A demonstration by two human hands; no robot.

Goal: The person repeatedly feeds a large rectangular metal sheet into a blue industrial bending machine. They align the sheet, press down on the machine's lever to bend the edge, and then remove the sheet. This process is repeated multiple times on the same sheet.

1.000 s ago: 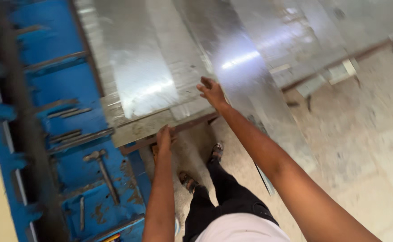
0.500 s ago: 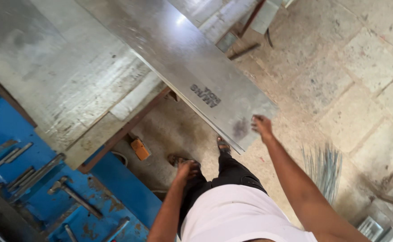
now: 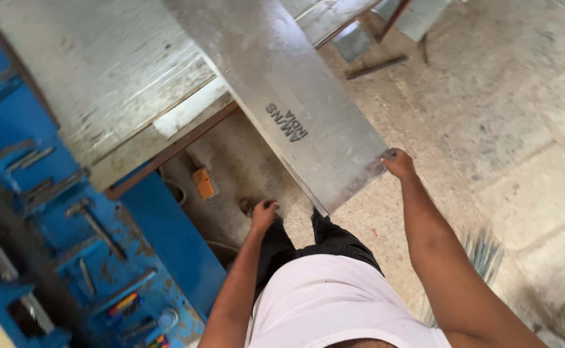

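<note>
A long grey metal sheet (image 3: 289,96) sticks out from the metal-topped table (image 3: 102,84) and hangs over the floor. My right hand (image 3: 398,164) grips the sheet's near right corner. My left hand (image 3: 263,214) hangs lower, fingers curled, holding nothing, just left of the sheet's near edge and above my feet. My white shirt and dark trousers fill the bottom of the view.
A blue machine (image 3: 70,258) with wrenches and small tools on it stands at the left. A small orange object (image 3: 203,183) lies on the floor under the table. Metal offcuts (image 3: 376,66) lie at the top. A broom head (image 3: 482,258) rests on the stone floor at the right.
The sheet has slid further out from the table toward me with my right hand on its corner. My left hand came off the table edge and dropped lower.
</note>
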